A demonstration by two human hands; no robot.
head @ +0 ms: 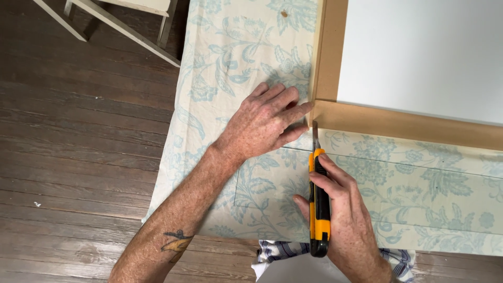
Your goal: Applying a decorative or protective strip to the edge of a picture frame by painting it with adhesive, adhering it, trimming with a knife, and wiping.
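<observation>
Floral fabric [419, 183] underlies knife [318, 204], seemingly gripped by right hand [343, 215]

Yellow-and-black plastic utility knife [319, 209], blade extended and pointing away toward the brown frame corner [320, 111], lies upright along cream cloth with pale-blue floral print [246, 47], pressed flat.

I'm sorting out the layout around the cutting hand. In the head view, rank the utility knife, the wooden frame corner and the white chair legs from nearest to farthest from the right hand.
1. Utility knife, gripped in the right hand.
2. Wooden frame corner, just above the blade tip.
3. White chair legs, far upper left on the floor.
</observation>
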